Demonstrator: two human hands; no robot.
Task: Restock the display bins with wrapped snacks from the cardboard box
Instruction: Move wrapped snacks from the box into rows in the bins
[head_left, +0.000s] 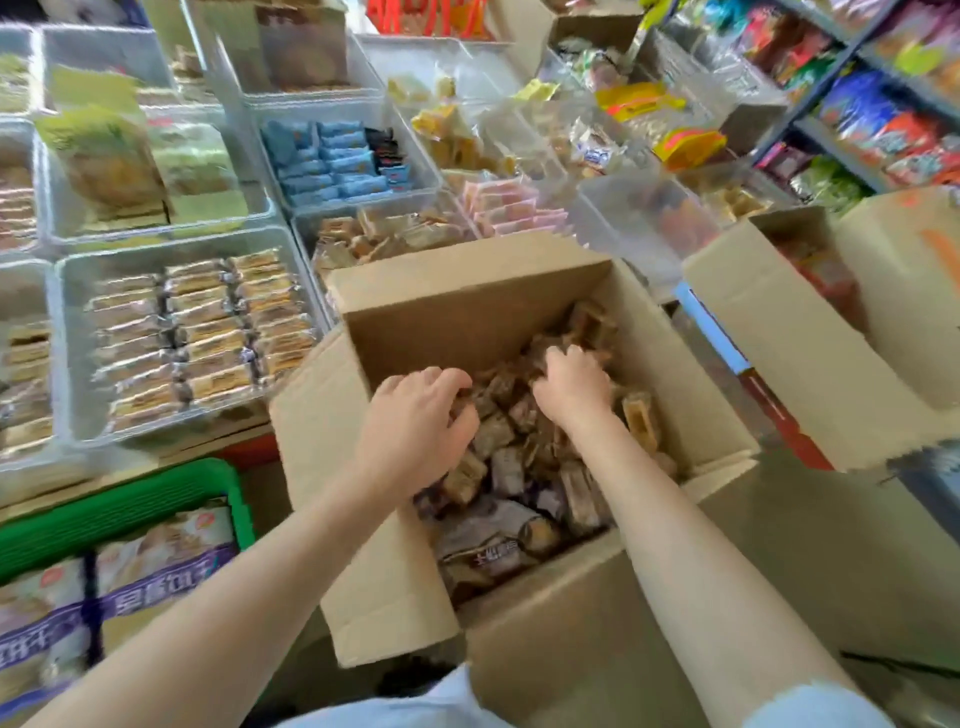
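Many clear display bins (67, 332) ranged across the counter (156, 457), upper left and centre, each holding wrapped goods: rows of brown-and-gold bars (197, 332) in the nearest one, blue packets (332, 161) further back, pink packets (511, 208) to the right of those, loose tan pieces (384, 239) just behind the box. Shelving (852, 104) at upper right, crowded with bright bags. Open cardboard box (545, 613) front and centre, flaps spread outward, back flap leaning against the bins, heaped inside with wrapped snacks (524, 467) in brown and purple film. Second open carton (810, 353) just to its right, a flap overhanging the gap between the two. Green crate (124, 514) at lower left beneath the counter edge, carrying large purple-banded bags (161, 566).

Both bare forearms reaching down into the cardboard box. Left hand (415, 421) knuckles up on the left side of the heap, fingers curled down into the snacks, grip seemingly closing round a few packets, though too blurred to count. Right hand (574, 387) deeper in and toward the back right, fingers bent and buried among the wrappers, thumb side turned inward, grip closed on snacks there. Hands near each other but not touching. Pale sleeve (815, 709) showing at bottom right.
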